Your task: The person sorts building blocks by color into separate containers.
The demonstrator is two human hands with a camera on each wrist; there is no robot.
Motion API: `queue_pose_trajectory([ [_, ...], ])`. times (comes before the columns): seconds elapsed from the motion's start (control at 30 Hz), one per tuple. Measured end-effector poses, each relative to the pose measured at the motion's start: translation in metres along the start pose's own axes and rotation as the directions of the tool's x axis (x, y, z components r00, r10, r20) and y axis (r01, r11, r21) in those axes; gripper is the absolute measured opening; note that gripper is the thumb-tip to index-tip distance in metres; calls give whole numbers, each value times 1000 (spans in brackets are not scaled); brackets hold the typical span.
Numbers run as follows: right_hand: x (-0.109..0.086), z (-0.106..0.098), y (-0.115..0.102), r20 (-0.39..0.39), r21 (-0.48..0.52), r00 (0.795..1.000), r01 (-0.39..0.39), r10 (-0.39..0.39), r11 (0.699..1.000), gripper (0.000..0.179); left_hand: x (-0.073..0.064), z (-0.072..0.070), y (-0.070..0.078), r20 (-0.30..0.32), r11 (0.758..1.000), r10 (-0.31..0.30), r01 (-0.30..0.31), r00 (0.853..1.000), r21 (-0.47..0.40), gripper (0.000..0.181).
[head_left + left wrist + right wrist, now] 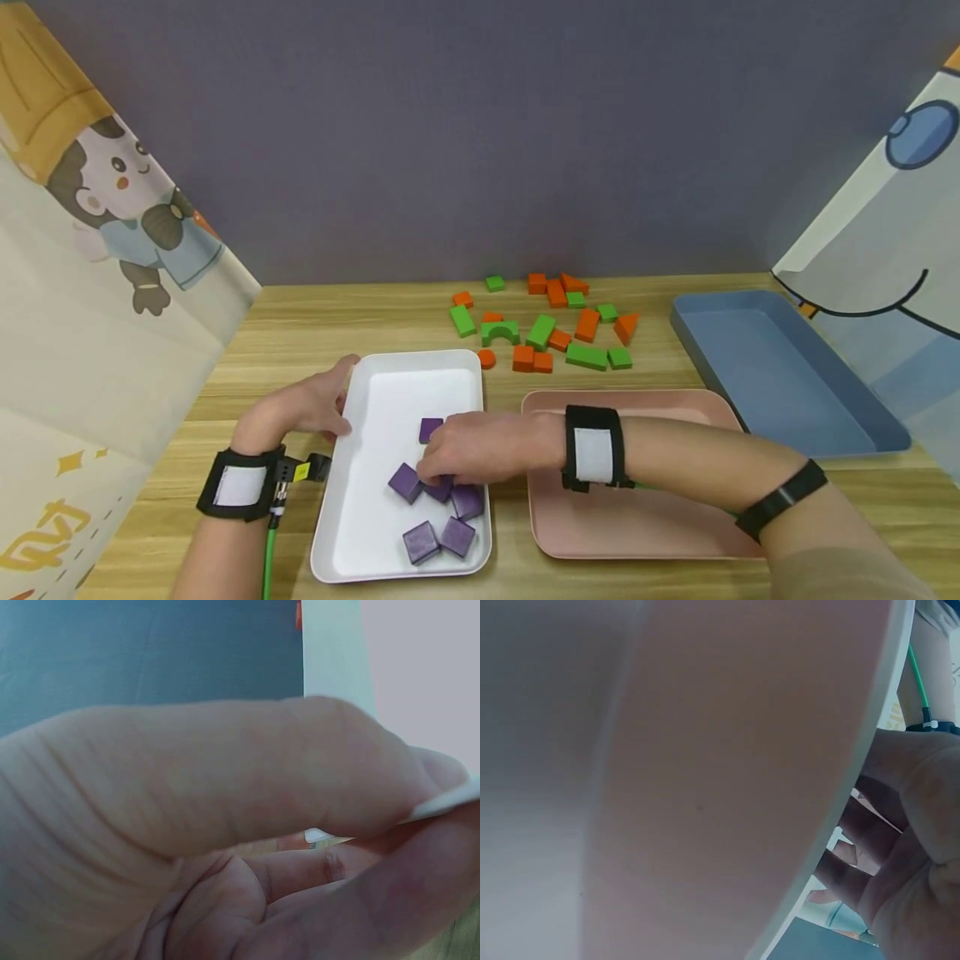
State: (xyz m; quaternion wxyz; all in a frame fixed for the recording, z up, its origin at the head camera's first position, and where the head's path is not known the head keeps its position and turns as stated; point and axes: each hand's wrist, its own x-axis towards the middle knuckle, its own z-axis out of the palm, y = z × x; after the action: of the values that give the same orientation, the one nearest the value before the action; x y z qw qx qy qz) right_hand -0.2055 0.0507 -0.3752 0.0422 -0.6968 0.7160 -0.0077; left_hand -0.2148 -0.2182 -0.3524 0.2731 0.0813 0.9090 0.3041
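Observation:
A white tray (pixel 390 375) lies on the wooden table, with several purple cubes (pixel 422 543) in its right and lower part. My left hand (pixel 311 404) holds the tray's left rim. In the left wrist view the thumb (pixel 247 765) and fingers pinch that white rim (pixel 450 801). My right hand (pixel 480 446) reaches over the right rim, its curled fingers down among the cubes, the thumb side right at one purple cube (pixel 438 490). In the right wrist view the tray wall (pixel 727 780) hides the fingertips of the right hand (pixel 900 847); I cannot tell whether they grip a cube.
A pink tray (pixel 645 533) lies under my right forearm, and a blue tray (pixel 795 367) stands beyond it at the right. Orange and green blocks (pixel 541 332) are scattered at the back, before a grey partition (pixel 510 150). A green cable (pixel 268 558) runs along my left forearm.

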Motion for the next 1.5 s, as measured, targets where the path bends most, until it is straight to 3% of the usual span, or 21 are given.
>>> queue_pose_trajectory([
  [0.3,8,-2,0,25,65,998,63,-64,996,17,1,0,0,5,1000,-10,10,1000,-1,99],
  [0.57,12,4,0,0,115,995,102,-102,988,18,1,0,-1,2,1000,4,-4,1000,2,99],
  [0.97,10,8,1,-1,93,997,80,-80,992,14,1,0,-1,3,1000,-2,2,1000,9,101],
  [1.2,0,-7,-4,6,4,999,47,-47,999,17,1,-2,-2,11,1000,5,-5,1000,27,104],
  [1.3,-6,-17,-6,-28,-8,998,47,-47,999,19,1,-3,-2,13,1000,7,-8,1000,16,104],
  [1.5,-34,-40,-12,-169,27,985,53,-48,998,15,2,-1,-5,17,1000,14,-14,1000,-3,102],
])
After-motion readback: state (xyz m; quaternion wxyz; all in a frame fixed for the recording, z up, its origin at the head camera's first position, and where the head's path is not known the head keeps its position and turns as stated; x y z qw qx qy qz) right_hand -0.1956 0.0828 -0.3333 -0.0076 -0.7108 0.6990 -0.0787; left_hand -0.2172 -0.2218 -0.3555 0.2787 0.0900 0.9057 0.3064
